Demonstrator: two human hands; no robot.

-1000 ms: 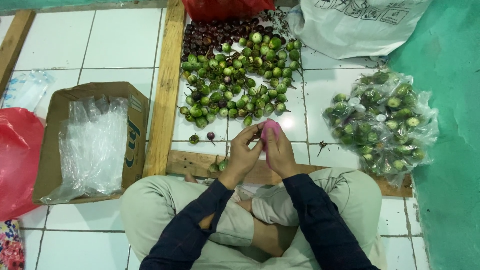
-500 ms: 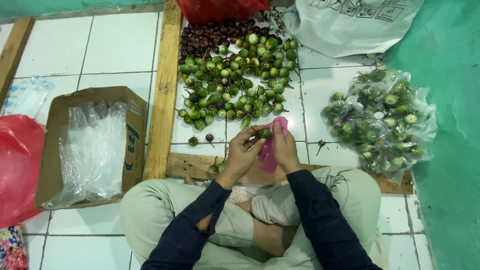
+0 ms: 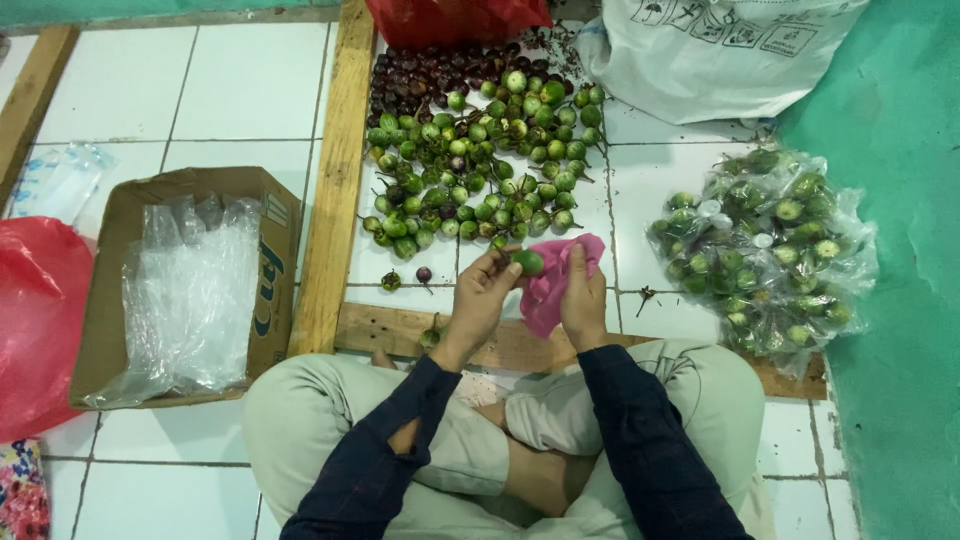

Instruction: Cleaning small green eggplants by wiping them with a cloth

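Left hand: fingers curled, tips pinching a small green fruit just above the floor tiles, in front of the crossed legs.
Right hand: closed on a pink cloth, pressed against the fruit's right side.
Fruit, handling: judged light, firm and smooth-skinned (likely slippery if damp); small enough for a fingertip pinch across its middle, stem end left free.
Cloth, handling: soft and limp; bunches in the palm, best taken by a fold.
Loose pile: many green fruits spread on white tile between a wooden frame and the sacks, darker purple ones at the far edge.
Clear bags: heaped at right, each filled with green fruits, necks closed (ties too small to tell).
Box: cardboard, open, holding a stack of empty clear plastic bags.
Red bag: at far left, contents hidden.
White sack: top right, contents not visible.
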